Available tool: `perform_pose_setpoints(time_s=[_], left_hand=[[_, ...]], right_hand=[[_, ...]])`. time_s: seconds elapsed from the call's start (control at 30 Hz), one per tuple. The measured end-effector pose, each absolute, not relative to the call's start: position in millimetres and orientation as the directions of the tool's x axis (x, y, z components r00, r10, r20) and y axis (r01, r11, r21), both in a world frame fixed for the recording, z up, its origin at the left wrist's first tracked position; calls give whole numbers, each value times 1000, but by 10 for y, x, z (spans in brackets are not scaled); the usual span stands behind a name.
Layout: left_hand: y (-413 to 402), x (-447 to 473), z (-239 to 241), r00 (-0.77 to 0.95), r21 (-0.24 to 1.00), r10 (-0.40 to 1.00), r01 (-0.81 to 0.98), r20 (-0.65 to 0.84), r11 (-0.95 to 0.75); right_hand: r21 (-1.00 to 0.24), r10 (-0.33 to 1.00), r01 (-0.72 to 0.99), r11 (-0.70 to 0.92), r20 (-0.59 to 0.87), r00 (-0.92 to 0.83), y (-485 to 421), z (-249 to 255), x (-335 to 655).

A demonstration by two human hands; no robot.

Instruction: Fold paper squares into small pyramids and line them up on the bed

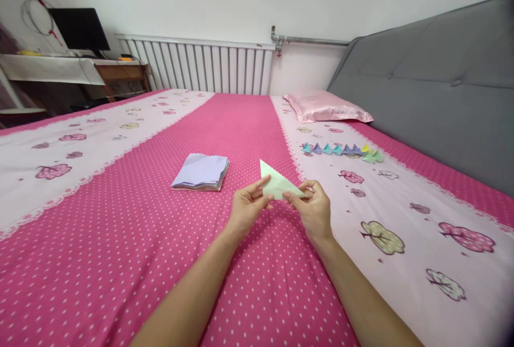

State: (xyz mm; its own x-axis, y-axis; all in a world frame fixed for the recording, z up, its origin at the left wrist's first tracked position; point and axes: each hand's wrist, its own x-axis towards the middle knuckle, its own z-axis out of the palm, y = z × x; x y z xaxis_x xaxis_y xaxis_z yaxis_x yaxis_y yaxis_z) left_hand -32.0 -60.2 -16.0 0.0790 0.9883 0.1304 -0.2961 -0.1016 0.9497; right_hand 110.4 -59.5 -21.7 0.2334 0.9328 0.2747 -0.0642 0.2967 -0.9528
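A light green sheet of paper [278,182], folded into a triangle, is held above the bed between both hands. My left hand [248,205] pinches its lower left side, with the thumb in front. At the right corner, my right hand [313,208] grips the paper between thumb and fingers. To the left of my hands lies a stack of square paper [202,170], a pale lilac sheet on top. Small folded paper pieces [338,149] in teal, purple, yellow and green stand in a row at the right.
A pink pillow [327,106] lies near the grey headboard [433,79]. The bed has a pink dotted sheet [160,261] with pale patterned bands. Against the far wall is a white radiator [201,66]; a monitor [80,30] stands on a desk [52,70] at the left.
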Motion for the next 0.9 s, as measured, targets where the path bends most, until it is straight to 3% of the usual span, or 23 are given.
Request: perform_pose_setpoints(time_s=[0.17,0.27,0.53,0.9], left_hand=[[-605,-314,-145,34,963,994,-255,101,-89],[-618,-305,-144,115,973,993,-229,20,7],[-629,-313,-172,234,973,972,-228,34,20],[-587,-368,-162,214,979,976,-190,-36,78]], right_hand=[[-942,913,-89,324,287,291,-620,-176,1099],[-929,905,-121,350,301,301,-610,-179,1106],[-971,973,-75,227,222,65,-599,-248,1065],[-960,939,41,276,278,204,-588,-179,1194]])
